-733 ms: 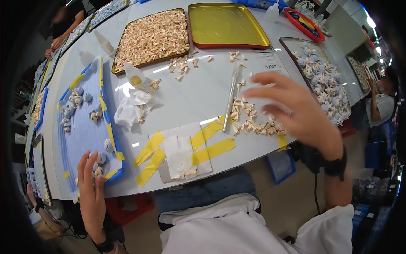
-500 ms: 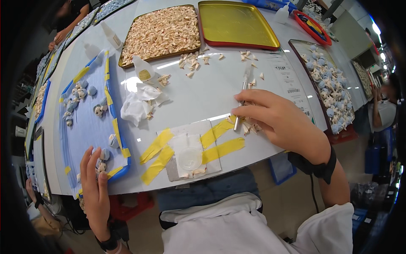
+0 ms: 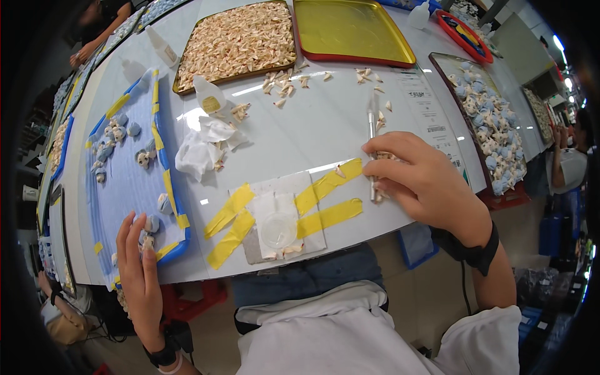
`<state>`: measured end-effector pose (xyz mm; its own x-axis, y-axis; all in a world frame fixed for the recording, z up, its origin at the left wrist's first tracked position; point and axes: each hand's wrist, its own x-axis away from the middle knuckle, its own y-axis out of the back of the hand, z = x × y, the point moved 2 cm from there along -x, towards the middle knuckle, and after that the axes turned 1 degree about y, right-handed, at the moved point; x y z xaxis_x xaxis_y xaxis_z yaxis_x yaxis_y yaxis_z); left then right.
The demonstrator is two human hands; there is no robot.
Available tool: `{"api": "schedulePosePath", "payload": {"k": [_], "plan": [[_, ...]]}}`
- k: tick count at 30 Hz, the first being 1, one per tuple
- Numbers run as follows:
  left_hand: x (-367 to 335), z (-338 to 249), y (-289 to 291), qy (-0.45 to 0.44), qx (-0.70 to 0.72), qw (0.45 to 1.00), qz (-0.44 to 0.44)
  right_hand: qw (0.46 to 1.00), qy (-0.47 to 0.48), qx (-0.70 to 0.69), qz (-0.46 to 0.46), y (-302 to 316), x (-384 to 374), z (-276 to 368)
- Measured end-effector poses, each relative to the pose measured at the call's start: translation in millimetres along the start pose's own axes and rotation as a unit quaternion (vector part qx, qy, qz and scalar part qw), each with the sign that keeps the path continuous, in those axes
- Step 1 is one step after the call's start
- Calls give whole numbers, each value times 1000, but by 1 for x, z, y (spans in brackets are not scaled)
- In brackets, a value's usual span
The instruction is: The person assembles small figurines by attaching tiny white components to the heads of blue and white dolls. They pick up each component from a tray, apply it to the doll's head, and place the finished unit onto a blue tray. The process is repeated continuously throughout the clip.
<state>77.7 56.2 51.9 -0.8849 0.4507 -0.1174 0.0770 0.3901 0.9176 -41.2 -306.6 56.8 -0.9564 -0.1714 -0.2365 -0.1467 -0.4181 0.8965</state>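
A slim silver craft knife (image 3: 372, 128) is pinched between the thumb and fingers of my right hand (image 3: 425, 187). Its blade points away from me, and small cream wedge-shaped pieces (image 3: 390, 155) lie partly hidden by that hand. At the near end of the blue-lined tray (image 3: 128, 200), my left hand (image 3: 140, 281) has its fingers stretched out. Its thumb is against or just beside a small blue-and-cream figurine (image 3: 150, 226); a grip on it cannot be made out. Between the hands, a grey board (image 3: 253, 247) carries a clear round disc (image 3: 279, 230) and is taped down with yellow strips (image 3: 230, 240).
A tray heaped with cream pieces (image 3: 240, 40) stands at the back beside a gold tray (image 3: 353, 31). Crumpled white tissue (image 3: 200, 156) and a small bottle (image 3: 207, 97) lie left of centre. Another tray of figurines (image 3: 487, 125) is at right. Other people work at both sides.
My right hand has shifted right with the craft knife, which now stands more nearly straight away from me. My left hand stays by the same figurines, its fingers slightly moved.
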Motion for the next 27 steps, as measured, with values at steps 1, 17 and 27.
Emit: {"api": "schedulePosePath", "payload": {"k": [1,17,27], "plan": [[0,-1,0,1,-3,1000,0,1000,2,2,-4,1,2,-2],[-1,-2,-3,3,-7,1000,-10,996,-82,12,-45,30,40,-37],[-1,-1,-7,0,1,1000,-28,993,-59,78,-73,6,54,24]]}}
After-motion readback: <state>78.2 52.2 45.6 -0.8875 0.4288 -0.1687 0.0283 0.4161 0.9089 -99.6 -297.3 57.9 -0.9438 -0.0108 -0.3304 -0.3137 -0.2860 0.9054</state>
